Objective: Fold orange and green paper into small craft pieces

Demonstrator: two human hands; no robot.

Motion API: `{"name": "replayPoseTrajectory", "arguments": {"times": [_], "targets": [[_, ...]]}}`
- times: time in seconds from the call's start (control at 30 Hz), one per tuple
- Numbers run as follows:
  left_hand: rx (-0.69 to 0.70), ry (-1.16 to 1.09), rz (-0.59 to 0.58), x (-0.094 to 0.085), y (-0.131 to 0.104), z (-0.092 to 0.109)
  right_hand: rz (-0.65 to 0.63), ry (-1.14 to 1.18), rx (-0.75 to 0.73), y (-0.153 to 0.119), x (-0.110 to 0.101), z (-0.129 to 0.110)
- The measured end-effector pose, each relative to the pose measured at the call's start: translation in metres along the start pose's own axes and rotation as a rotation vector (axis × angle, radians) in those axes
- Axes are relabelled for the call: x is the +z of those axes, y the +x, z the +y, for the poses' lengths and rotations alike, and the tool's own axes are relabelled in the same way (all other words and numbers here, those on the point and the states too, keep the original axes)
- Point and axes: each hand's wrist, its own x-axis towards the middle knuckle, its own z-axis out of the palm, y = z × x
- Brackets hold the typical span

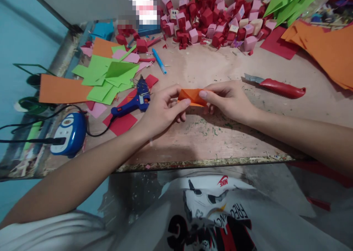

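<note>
A small piece of orange paper (193,96), creased and partly folded, is held above the tabletop between my two hands. My left hand (168,106) pinches its left end, thumb on top and fingers beneath. At the right end my right hand (224,98) grips it the same way, with the thumb pressed on the near face. Some of the fingers behind the paper are hidden. Just left of my left hand lies a blue hot glue gun (135,103) on sheets of red paper (121,124). To the right of my right hand rests a red utility knife (281,87), its blade out.
Red and pink folded paper boxes (206,19) are heaped at the back. Green paper sheets (107,74) lie left, orange sheets (322,52) right. A blue pen (159,61) sits mid-table. A blue-and-white power socket (70,133) with black cables stands at the left edge.
</note>
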Motion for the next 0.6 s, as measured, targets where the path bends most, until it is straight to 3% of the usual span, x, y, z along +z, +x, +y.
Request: {"name": "replayPoseTrajectory", "arguments": {"times": [0.23,0.6], "targets": [[0.043,-0.068,0.009,0.0003,0.003,-0.0062,0.105,0.122,0.071,0.006,-0.0012,-0.001],[0.05,-0.061,-0.063,-0.0026,0.0039,-0.0081,0.158,0.082,0.042,0.0079,-0.003,0.0025]]}}
